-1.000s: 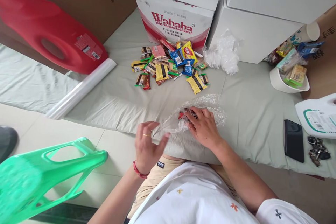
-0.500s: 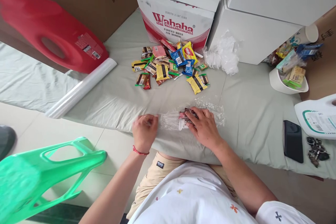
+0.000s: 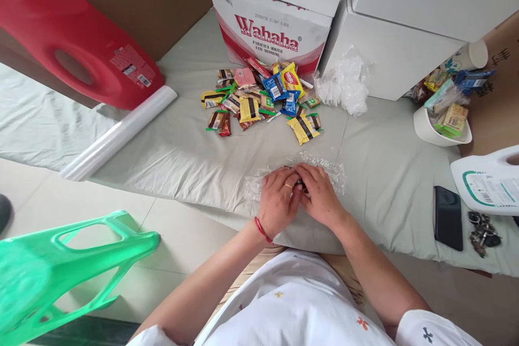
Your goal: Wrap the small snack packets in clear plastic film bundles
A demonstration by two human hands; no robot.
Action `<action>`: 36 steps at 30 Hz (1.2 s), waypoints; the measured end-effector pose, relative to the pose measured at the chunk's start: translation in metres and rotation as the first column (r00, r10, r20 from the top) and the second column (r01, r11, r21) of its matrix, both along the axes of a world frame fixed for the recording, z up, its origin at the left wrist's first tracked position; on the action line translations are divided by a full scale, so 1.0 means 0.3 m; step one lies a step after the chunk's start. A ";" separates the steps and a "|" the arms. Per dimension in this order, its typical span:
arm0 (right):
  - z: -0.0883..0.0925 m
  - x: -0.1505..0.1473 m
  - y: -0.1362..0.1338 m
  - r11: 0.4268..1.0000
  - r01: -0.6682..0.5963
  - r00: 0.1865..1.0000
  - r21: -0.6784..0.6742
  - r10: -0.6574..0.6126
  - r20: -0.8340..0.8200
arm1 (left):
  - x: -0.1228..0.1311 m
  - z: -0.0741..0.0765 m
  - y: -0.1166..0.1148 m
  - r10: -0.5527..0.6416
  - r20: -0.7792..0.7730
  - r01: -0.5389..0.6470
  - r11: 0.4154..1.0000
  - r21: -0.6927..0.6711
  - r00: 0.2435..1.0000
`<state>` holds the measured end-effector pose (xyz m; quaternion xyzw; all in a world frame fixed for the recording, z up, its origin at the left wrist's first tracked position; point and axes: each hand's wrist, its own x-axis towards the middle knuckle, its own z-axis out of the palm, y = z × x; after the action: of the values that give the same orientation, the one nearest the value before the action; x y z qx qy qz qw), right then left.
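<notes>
Both of my hands are together over small wrapped snack packets [image 3: 300, 184] lying on a sheet of clear plastic film [image 3: 334, 175]. My left hand [image 3: 279, 194], with a ring and a red bracelet, curls over the left side of the packets. My right hand [image 3: 321, 193] bends its fingers round the right side, close to the left fingertips. Only a dark bit of the packets shows between the hands. Beyond the film is a pile of assorted snack packets [image 3: 249, 110] in yellow, blue, red and green wrappers.
A Wahaha carton [image 3: 271, 35] stands behind the pile, with crumpled clear plastic [image 3: 344, 84] beside it. A roll of film [image 3: 121, 132] and red jug [image 3: 93, 48] are left. Right are a white tub [image 3: 441, 132], phone [image 3: 448, 219] and keys [image 3: 482, 235]. A green stool [image 3: 97, 259] stands below.
My left hand has moved right from the film's left edge onto the snack packets, covering them. My right hand stays on their right side, its fingers a little more curled in.
</notes>
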<state>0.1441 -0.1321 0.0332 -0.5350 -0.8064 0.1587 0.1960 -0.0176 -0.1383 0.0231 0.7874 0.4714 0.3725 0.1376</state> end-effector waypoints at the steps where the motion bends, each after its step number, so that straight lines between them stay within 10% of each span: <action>1: 0.002 0.013 0.009 1.000 0.009 0.999 0.018 -0.009 -0.035 | 0.001 -0.020 0.023 0.043 -0.015 -0.044 0.999 -0.014 0.999; 16: 0.002 0.057 0.073 0.998 0.004 0.988 -0.069 -0.015 -0.156 | -0.056 -0.075 0.055 -0.143 -0.253 0.112 0.985 -0.134 0.957; 27: -0.029 0.068 0.334 0.995 -0.103 0.980 -0.010 0.103 0.169 | -0.069 -0.076 0.040 -0.084 -0.260 0.082 0.996 -0.018 0.962; 36: 0.053 0.042 0.343 0.978 -0.175 0.982 -0.110 0.167 -0.086 | -0.060 -0.081 0.043 -0.057 -0.308 0.063 0.998 0.011 0.950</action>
<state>0.1566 -0.0291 0.0491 -0.4678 -0.8306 0.2423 0.1802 -0.0355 -0.1255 -0.0013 0.8512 0.4591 0.2459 0.0657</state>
